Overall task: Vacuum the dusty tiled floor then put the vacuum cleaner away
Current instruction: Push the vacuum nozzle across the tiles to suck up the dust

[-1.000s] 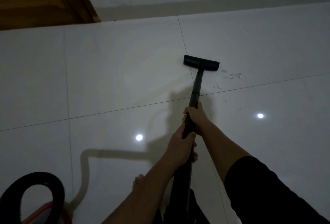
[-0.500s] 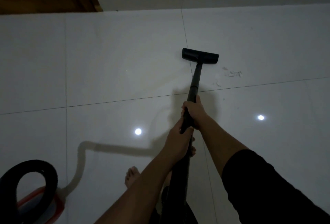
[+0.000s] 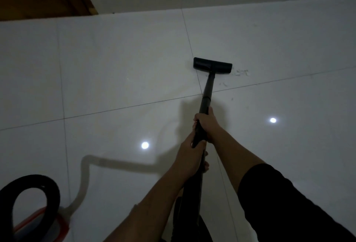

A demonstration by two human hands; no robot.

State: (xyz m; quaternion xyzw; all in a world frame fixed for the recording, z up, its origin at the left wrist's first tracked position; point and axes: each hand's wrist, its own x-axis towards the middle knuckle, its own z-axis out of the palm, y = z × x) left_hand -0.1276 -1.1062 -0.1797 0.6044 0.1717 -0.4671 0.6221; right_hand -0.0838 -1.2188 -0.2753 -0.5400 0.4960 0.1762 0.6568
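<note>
Tiled floor (image 3: 115, 72) open leftward; left hand (image 3: 189, 157), right hand (image 3: 207, 124) grip wand (image 3: 207, 91); nozzle (image 3: 212, 65) beside debris (image 3: 240, 72).

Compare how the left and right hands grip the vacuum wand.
The right hand sits farther down the vacuum wand, nearer the floor head; the left hand grips behind it, closer to the body. The right arm shows a black sleeve; the left forearm is bare. Both are closed around the wand.
</note>
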